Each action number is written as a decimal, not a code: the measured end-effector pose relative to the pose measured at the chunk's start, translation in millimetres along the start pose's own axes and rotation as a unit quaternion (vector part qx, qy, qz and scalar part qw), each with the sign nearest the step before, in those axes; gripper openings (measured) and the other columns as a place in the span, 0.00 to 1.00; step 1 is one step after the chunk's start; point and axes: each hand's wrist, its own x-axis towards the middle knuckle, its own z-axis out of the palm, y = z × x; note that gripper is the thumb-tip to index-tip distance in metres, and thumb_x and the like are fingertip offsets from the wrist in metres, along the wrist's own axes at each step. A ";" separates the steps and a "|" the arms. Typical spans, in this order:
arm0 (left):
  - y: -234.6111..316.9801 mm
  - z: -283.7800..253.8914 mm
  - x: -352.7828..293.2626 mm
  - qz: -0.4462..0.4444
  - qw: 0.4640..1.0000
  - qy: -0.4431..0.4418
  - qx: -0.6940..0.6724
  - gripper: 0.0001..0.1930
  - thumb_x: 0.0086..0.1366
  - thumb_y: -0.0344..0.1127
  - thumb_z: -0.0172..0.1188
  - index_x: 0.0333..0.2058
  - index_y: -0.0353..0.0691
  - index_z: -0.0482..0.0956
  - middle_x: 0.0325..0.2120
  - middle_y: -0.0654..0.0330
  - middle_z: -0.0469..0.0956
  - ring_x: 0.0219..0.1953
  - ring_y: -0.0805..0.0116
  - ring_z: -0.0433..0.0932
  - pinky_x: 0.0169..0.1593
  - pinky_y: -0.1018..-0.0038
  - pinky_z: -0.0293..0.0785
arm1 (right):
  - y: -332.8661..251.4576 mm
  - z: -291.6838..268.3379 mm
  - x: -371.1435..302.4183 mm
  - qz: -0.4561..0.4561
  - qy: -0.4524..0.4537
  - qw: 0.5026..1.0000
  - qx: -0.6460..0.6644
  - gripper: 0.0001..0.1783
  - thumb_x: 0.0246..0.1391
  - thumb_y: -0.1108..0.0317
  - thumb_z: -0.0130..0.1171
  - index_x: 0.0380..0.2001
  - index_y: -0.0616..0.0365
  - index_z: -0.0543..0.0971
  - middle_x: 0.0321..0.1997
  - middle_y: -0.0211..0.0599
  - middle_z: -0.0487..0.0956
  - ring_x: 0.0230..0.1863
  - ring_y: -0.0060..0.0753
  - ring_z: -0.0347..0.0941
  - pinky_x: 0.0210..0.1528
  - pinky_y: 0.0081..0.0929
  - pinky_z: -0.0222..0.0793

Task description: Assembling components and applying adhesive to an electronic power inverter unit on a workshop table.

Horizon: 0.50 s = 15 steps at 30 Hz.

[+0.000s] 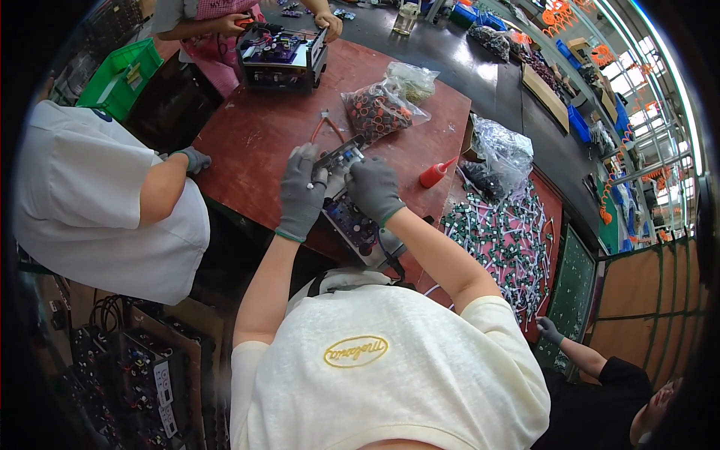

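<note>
My left hand (pixel 301 193), in a grey glove, grips the left end of a dark narrow panel (pixel 327 160) with small blue and silver parts on it. Opposite it, my gloved right hand (pixel 375 189) has its fingers curled against the panel's right part; what lies inside them is hidden. Just below both hands sits an open metal-sided device (pixel 352 225) with a purple circuit board and wires, close to my body. Red-handled cutters (pixel 328 127) lie past the panel. Off to the right of my right hand is a red dropper bottle (pixel 433 175).
Clear bags of black-and-orange round parts (pixel 379 111) rest on the red table (pixel 255 142). Many small green boards with white leads (pixel 499 240) cover its right side. Across it, a co-worker handles another open device (pixel 279 60). A person in white (pixel 112 187) sits at left.
</note>
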 end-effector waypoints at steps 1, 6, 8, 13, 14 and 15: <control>0.1 0.6 -1.3 -0.002 1.000 0.000 0.001 0.19 0.56 0.32 0.59 0.49 0.39 0.73 0.46 0.49 0.73 0.54 0.48 0.68 0.58 0.61 0.66 | 0.6 3.6 0.4 -0.001 -0.002 1.000 0.001 0.09 0.45 0.65 0.56 0.25 0.59 0.78 0.27 0.44 0.78 0.33 0.47 0.75 0.32 0.42 0.70; 0.8 6.2 -5.3 -0.023 0.997 -0.072 0.019 0.22 0.57 0.33 0.57 0.52 0.39 0.71 0.44 0.50 0.74 0.46 0.50 0.73 0.50 0.60 0.69 | -2.8 6.1 6.6 0.049 -0.077 0.994 -0.063 0.10 0.44 0.62 0.56 0.22 0.58 0.80 0.26 0.46 0.79 0.33 0.47 0.76 0.32 0.43 0.71; -0.2 7.2 -4.1 -0.029 0.997 -0.074 0.020 0.22 0.57 0.33 0.57 0.52 0.39 0.71 0.43 0.50 0.74 0.45 0.50 0.73 0.49 0.60 0.69 | -1.2 10.2 12.3 0.045 -0.093 0.992 -0.067 0.09 0.43 0.63 0.57 0.22 0.57 0.81 0.26 0.46 0.79 0.33 0.46 0.77 0.32 0.42 0.72; -2.6 10.1 -5.2 -0.041 0.997 -0.064 0.027 0.21 0.57 0.34 0.57 0.51 0.39 0.72 0.41 0.51 0.74 0.43 0.51 0.73 0.48 0.60 0.69 | -5.6 11.5 19.4 0.037 -0.123 0.989 -0.079 0.08 0.42 0.64 0.58 0.22 0.54 0.82 0.25 0.43 0.80 0.30 0.46 0.78 0.29 0.40 0.73; -1.3 10.5 -5.2 -0.038 0.997 -0.061 0.036 0.21 0.57 0.34 0.57 0.51 0.39 0.72 0.40 0.51 0.74 0.42 0.52 0.73 0.47 0.60 0.69 | -5.6 12.4 20.0 0.048 -0.125 0.988 -0.073 0.09 0.43 0.62 0.58 0.21 0.54 0.82 0.24 0.44 0.79 0.30 0.48 0.78 0.30 0.42 0.72; -0.3 10.7 -5.2 -0.035 0.997 -0.058 0.044 0.21 0.57 0.34 0.57 0.51 0.39 0.72 0.39 0.52 0.74 0.41 0.52 0.73 0.47 0.60 0.69 | -5.4 13.4 20.7 0.059 -0.126 0.988 -0.068 0.10 0.44 0.61 0.58 0.21 0.55 0.82 0.24 0.46 0.79 0.29 0.50 0.77 0.30 0.43 0.71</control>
